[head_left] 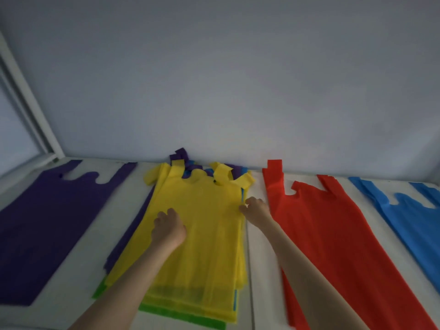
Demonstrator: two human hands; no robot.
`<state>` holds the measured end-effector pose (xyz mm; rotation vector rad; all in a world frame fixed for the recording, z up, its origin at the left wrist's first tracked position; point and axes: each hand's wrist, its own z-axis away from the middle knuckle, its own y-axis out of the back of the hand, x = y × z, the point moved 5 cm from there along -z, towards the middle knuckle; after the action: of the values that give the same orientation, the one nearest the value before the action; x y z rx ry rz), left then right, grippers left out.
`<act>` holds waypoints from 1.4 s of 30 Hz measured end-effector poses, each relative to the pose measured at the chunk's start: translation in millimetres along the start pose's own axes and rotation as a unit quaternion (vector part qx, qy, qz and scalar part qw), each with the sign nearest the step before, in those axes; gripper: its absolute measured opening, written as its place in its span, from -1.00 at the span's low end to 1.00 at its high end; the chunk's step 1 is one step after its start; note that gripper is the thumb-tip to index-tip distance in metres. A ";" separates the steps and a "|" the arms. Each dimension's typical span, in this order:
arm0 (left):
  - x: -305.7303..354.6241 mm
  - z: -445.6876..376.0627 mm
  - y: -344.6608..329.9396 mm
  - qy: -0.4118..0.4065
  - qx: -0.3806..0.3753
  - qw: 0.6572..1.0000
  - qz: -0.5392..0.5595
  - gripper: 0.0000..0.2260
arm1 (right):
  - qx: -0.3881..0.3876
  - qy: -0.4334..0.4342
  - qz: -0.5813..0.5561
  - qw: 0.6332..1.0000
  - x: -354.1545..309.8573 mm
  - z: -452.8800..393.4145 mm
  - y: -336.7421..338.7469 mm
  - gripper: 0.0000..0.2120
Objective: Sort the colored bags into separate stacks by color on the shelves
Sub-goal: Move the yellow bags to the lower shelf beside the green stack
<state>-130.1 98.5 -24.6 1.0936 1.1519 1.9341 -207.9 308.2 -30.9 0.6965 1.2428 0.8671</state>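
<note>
A mixed pile of bags lies in the middle of the white shelf (78, 270), with a yellow bag (209, 234) on top. Purple, blue and green edges (181, 314) stick out beneath it. My left hand (167, 228) rests on the yellow bag's left half, fingers curled, pressing down. My right hand (254, 208) pinches the yellow bag's right edge. A purple bag (47, 222) lies flat on the left. On the right lie a red bag (333, 246) and, farther right, a blue bag (414, 225).
A pale grey wall (226, 79) rises behind the shelf. A white frame post (26, 96) slants up at the far left. Bare shelf strips run between the bags.
</note>
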 end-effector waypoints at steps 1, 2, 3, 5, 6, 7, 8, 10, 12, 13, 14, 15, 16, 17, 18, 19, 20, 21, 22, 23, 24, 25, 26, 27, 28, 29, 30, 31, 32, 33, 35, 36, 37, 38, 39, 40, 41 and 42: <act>-17.3 -5.2 6.4 0.005 0.000 1.000 -0.008 -0.57 | 0.005 -0.013 0.015 1.000 -5.9 -1.3 -5.8 -0.59; -34.1 -10.8 11.9 0.009 -0.003 1.000 -0.014 -0.57 | 0.014 -0.024 0.024 0.999 -11.7 -1.9 -10.3 -0.58; -49.7 -16.2 15.5 0.011 -0.009 1.000 -0.017 -0.55 | 0.029 -0.031 0.031 0.999 -17.8 -2.6 -13.9 -0.58; -71.9 -24.1 16.7 0.005 -0.038 0.999 -0.013 -0.50 | 0.071 -0.034 0.037 0.996 -29.5 -2.0 -18.3 -0.61; -78.0 -26.5 15.6 -0.002 -0.053 0.999 -0.005 -0.47 | 0.089 -0.027 0.035 0.995 -36.0 -1.6 -20.7 -0.63; -80.9 -28.1 14.4 -0.011 -0.064 0.998 0.003 -0.46 | 0.097 -0.011 0.036 0.995 -43.3 -0.9 -23.8 -0.65; -81.6 -29.1 13.5 -0.020 -0.068 0.997 0.008 -0.46 | 0.092 0.009 0.037 0.995 -50.5 -0.6 -28.5 -0.68; -80.1 -30.6 11.9 -0.034 -0.072 0.997 0.012 -0.48 | 0.064 0.045 0.045 0.996 -62.2 -1.5 -41.4 -0.72; -78.4 -31.4 10.8 -0.040 -0.076 0.996 0.012 -0.48 | 0.059 0.047 0.044 0.996 -67.2 -1.5 -49.2 -0.70; -78.1 -32.4 10.5 -0.042 -0.078 0.996 0.013 -0.48 | 0.075 0.040 0.029 0.996 -67.4 -1.5 -49.5 -0.67; -78.6 -33.3 10.2 -0.044 -0.080 0.996 0.014 -0.48 | 0.097 0.026 0.004 0.995 -66.0 -1.7 -48.1 -0.63; -79.4 -34.4 10.2 -0.045 -0.081 0.996 0.014 -0.48 | 0.119 0.005 -0.023 0.993 -63.4 -2.0 -45.1 -0.58; -80.0 -35.1 10.2 -0.046 -0.082 0.995 0.015 -0.48 | 0.132 -0.023 -0.043 0.990 -59.3 -3.1 -42.3 -0.53; -80.7 -35.7 10.1 -0.048 -0.084 0.995 0.016 -0.48 | 0.132 -0.052 -0.050 0.989 -54.9 -5.1 -40.5 -0.50; -81.3 -36.2 10.0 -0.050 -0.085 0.995 0.018 -0.48 | 0.123 -0.076 -0.039 0.989 -50.9 -7.2 -39.1 -0.49; -81.5 -36.8 9.8 -0.052 -0.086 0.995 0.019 -0.47 | 0.111 -0.093 -0.016 0.989 -48.4 -9.3 -37.8 -0.50; -81.6 -37.1 9.6 -0.053 -0.088 0.995 0.021 -0.47 | 0.103 -0.098 0.011 0.990 -47.4 -10.3 -35.7 -0.51; -81.5 -37.5 9.6 -0.053 -0.089 0.994 0.022 -0.47 | 0.100 -0.094 0.035 0.990 -47.6 -11.8 -34.2 -0.52; -81.2 -37.7 9.7 -0.052 -0.090 0.994 0.023 -0.47 | 0.101 -0.084 0.055 0.990 -48.5 -12.9 -33.6 -0.53; -80.7 -38.2 9.8 -0.050 -0.091 0.994 0.025 -0.46 | 0.104 -0.071 0.072 0.989 -49.9 -13.6 -33.8 -0.55; -80.2 -38.3 9.8 -0.047 -0.093 0.994 0.028 -0.46 | 0.111 -0.056 0.087 0.988 -51.8 -13.7 -34.3 -0.56; -79.8 -38.7 9.7 -0.043 -0.094 0.994 0.030 -0.45 | 0.119 -0.041 0.098 0.987 -53.7 -13.5 -35.2 -0.57; -79.7 -38.9 9.8 -0.040 -0.093 0.994 0.033 -0.44 | 0.128 -0.024 0.107 0.986 -55.8 -12.6 -36.2 -0.58; -79.8 -38.9 9.8 -0.038 -0.093 0.994 0.035 -0.44 | 0.135 -0.005 0.118 0.984 -57.3 -11.3 -38.2 -0.60; -79.9 -38.9 9.7 -0.036 -0.092 0.994 0.036 -0.43 | 0.138 0.014 0.135 0.981 -58.3 -9.1 -40.9 -0.62; -80.0 -38.8 9.6 -0.035 -0.091 0.995 0.037 -0.43 | 0.137 0.034 0.159 0.977 -59.2 -7.0 -44.5 -0.64; -80.0 -38.8 9.6 -0.035 -0.089 0.995 0.039 -0.43 | 0.133 0.053 0.183 0.973 -59.4 -5.1 -48.2 -0.65; -79.9 -39.0 9.6 -0.035 -0.088 0.995 0.040 -0.44 | 0.129 0.067 0.202 0.969 -59.0 -3.6 -51.1 -0.64; -79.8 -38.8 9.9 -0.034 -0.086 0.995 0.040 -0.44 | 0.125 0.074 0.210 0.967 -58.4 -2.5 -52.7 -0.64; -79.9 -38.6 10.1 -0.033 -0.085 0.995 0.040 -0.45 | 0.123 0.076 0.208 0.967 -57.7 -2.1 -53.3 -0.64; -79.9 -38.3 10.1 -0.031 -0.085 0.995 0.044 -0.45 | 0.121 0.081 0.184 0.972 -58.3 -1.5 -51.6 -0.64; -79.6 -38.2 10.2 -0.031 -0.084 0.995 0.045 -0.44 | 0.120 0.087 0.162 0.976 -59.0 -1.5 -50.5 -0.64; -79.6 -38.3 10.4 -0.030 -0.084 0.995 0.045 -0.44 | 0.119 0.093 0.133 0.980 -59.3 -1.8 -49.8 -0.64; -79.6 -38.1 10.6 -0.030 -0.083 0.995 0.045 -0.44 | 0.121 0.095 0.100 0.983 -58.9 -2.8 -49.2 -0.63; -79.7 -37.8 10.9 -0.030 -0.083 0.995 0.046 -0.44 | 0.127 0.088 0.064 0.986 -58.0 -4.2 -47.6 -0.63; -79.5 -37.6 11.2 -0.031 -0.083 0.995 0.047 -0.45 | 0.138 0.074 0.028 0.987 -56.3 -5.8 -44.9 -0.62; -79.4 -37.4 11.5 -0.032 -0.082 0.995 0.048 -0.46 | 0.145 0.053 0.001 0.988 -54.9 -7.3 -42.1 -0.61; -79.3 -37.1 11.8 -0.032 -0.082 0.995 0.050 -0.47 | 0.145 0.032 -0.015 0.989 -53.8 -8.7 -40.4 -0.59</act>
<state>-127.6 14.1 -50.7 1.1338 0.9015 2.0148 -214.4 241.2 -39.5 0.8834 1.4511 0.6948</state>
